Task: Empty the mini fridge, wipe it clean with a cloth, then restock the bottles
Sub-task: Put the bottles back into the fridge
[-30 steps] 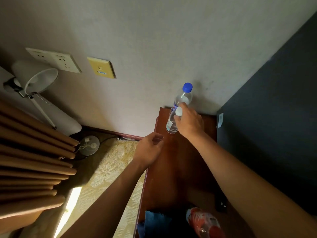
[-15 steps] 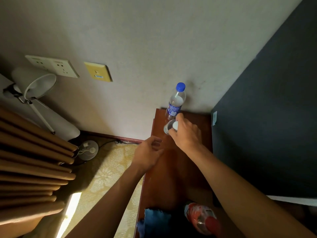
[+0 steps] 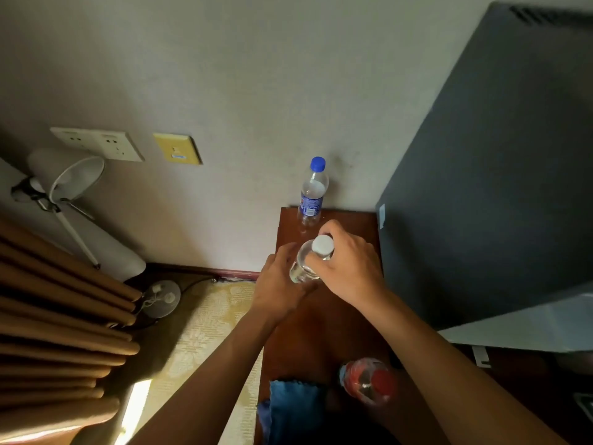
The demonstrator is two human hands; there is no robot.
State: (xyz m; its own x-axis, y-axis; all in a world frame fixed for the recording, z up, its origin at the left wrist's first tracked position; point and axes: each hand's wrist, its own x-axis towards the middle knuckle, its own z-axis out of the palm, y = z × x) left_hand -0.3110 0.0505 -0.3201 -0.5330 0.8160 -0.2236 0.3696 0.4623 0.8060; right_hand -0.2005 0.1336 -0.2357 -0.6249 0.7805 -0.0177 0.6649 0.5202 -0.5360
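Right hand (image 3: 348,268): curled round the neck of the white-capped bottle (image 3: 309,260), which is held tilted above the wooden top (image 3: 321,322).
Left hand (image 3: 277,287): laid against the bottle's lower body, fingers curved along it.
Blue-capped bottle (image 3: 312,195): stood upright at the far edge, by the wall.
Red bottle (image 3: 367,380): lain on the near part, beside the blue cloth (image 3: 293,409).
Fridge (image 3: 487,187): seen at right, dark grey.
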